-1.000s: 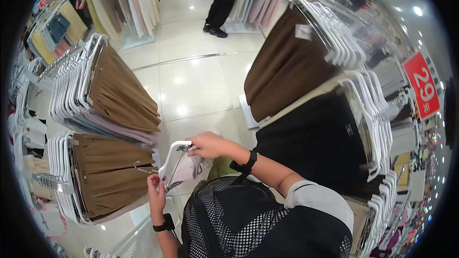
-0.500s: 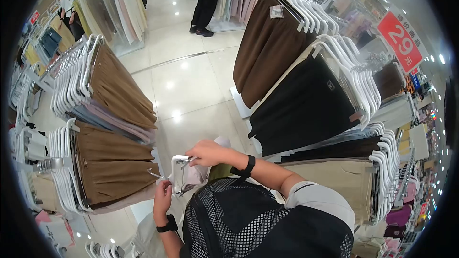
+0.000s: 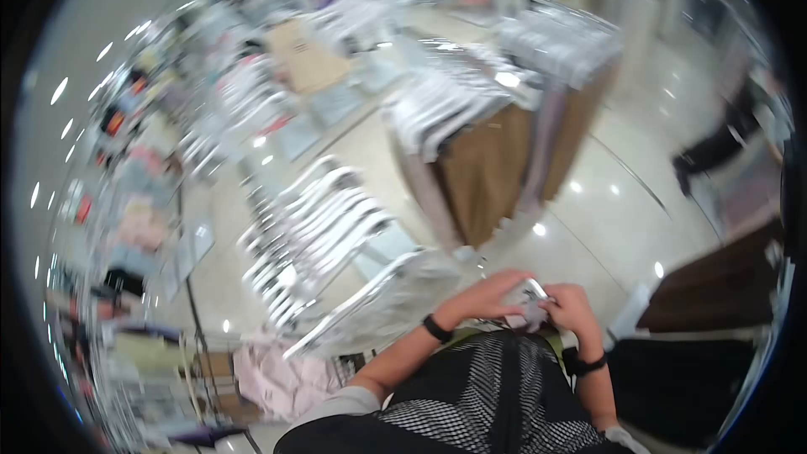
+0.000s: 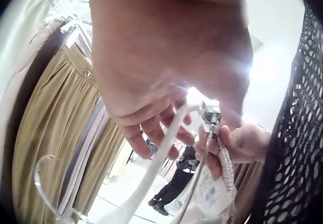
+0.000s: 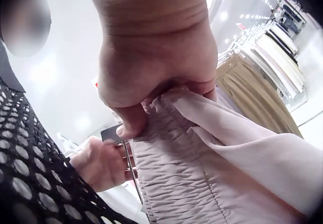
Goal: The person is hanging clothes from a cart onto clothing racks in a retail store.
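Observation:
In the left wrist view, my left hand (image 4: 171,52) is around a white hanger (image 4: 151,176), its thumb by the metal clip (image 4: 209,114) and its fingers behind the hanger arm. My right hand (image 4: 247,142) is beside the clip, at a gathered waistband bearing a white tag (image 4: 212,191). In the right wrist view, my right hand (image 5: 156,68) pinches the pale pink garment (image 5: 176,173) at its elastic waistband, thumb against the clip. My left hand (image 5: 103,166) is behind the metal bar there. In the head view, both hands (image 3: 496,290) (image 3: 572,309) are close together before my torso.
Brown garments (image 3: 483,172) hang on a rack ahead. A row of white hangers (image 3: 332,223) stands to the left, with a pink garment (image 3: 273,378) lower left. Dark garments (image 3: 698,378) hang at the right, and a person's dark trouser leg (image 3: 714,151) shows beyond.
The head view has swung far to the left and is blurred; the racks now appear shifted and rotated. Both hands are closer together, still at the hanger and pink garment.

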`<action>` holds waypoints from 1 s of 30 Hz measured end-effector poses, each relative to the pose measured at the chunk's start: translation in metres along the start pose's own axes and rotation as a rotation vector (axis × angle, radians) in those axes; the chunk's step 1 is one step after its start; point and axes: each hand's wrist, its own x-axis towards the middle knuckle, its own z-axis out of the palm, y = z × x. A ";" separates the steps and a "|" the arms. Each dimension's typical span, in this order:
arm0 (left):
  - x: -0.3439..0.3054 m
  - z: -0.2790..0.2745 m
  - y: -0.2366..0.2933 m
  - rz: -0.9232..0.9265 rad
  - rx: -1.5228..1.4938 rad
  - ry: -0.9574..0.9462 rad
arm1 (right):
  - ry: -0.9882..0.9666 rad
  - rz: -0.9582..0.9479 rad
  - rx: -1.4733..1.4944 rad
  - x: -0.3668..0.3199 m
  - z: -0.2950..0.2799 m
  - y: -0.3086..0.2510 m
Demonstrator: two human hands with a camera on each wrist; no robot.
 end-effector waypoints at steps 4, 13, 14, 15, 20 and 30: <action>-0.039 0.010 0.009 -0.097 -0.100 0.244 | 0.006 -0.143 -0.040 0.009 0.014 -0.018; -0.145 0.018 0.009 -0.364 -0.012 0.637 | -0.290 -0.244 0.216 0.040 0.066 -0.076; -0.153 0.022 0.011 -0.422 0.014 0.706 | -0.299 -0.261 0.214 0.041 0.072 -0.072; -0.160 0.026 0.009 -0.427 0.023 0.727 | -0.256 -0.276 0.260 0.043 0.077 -0.065; -0.182 0.043 0.004 -0.490 0.036 0.840 | -0.199 -0.267 0.268 0.042 0.083 -0.078; -0.174 0.043 0.024 -0.603 0.100 0.842 | -0.163 -0.393 0.278 0.045 0.090 -0.095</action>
